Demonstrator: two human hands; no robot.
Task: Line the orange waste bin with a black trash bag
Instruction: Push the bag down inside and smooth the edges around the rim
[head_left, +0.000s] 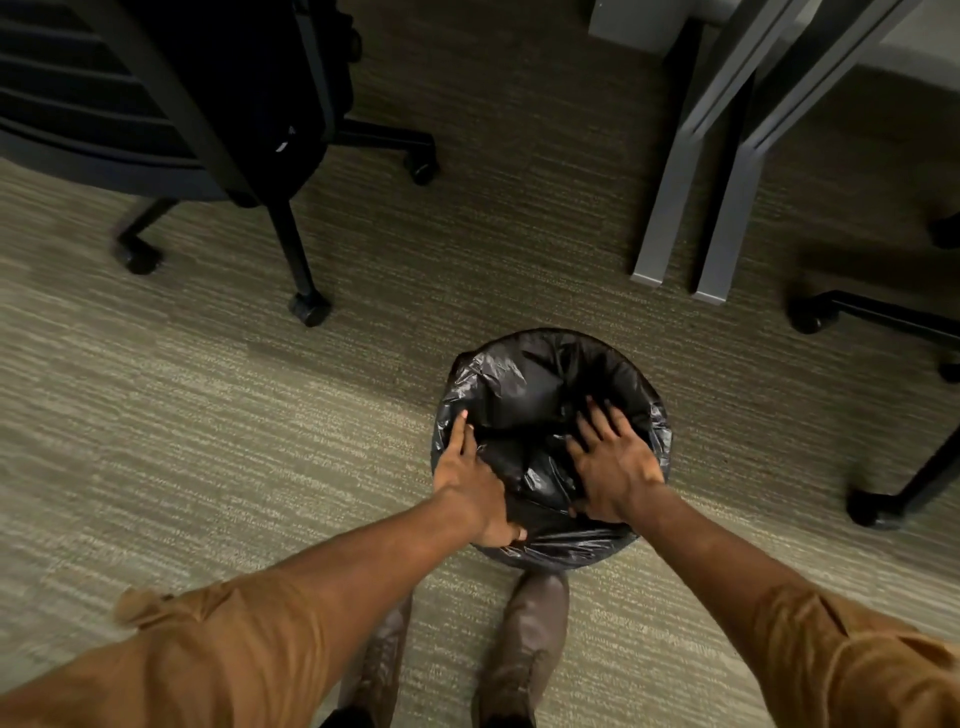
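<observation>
A round waste bin stands on the carpet just ahead of my feet, fully wrapped by a glossy black trash bag (524, 384), so none of the bin's orange shows. The bag is folded over the rim and sags into the opening. My left hand (475, 480) lies on the bin's left rim, index finger stretched along the edge and thumb pressed against the near side of the bag. My right hand (615, 462) rests flat with fingers spread on the bag inside the opening, toward the right.
A black office chair (218, 130) on castors stands at the upper left. Grey desk legs (691, 208) rise at the upper right. Another chair base (883, 322) with castors sits at the right edge. My brown shoes (524, 639) are right behind the bin.
</observation>
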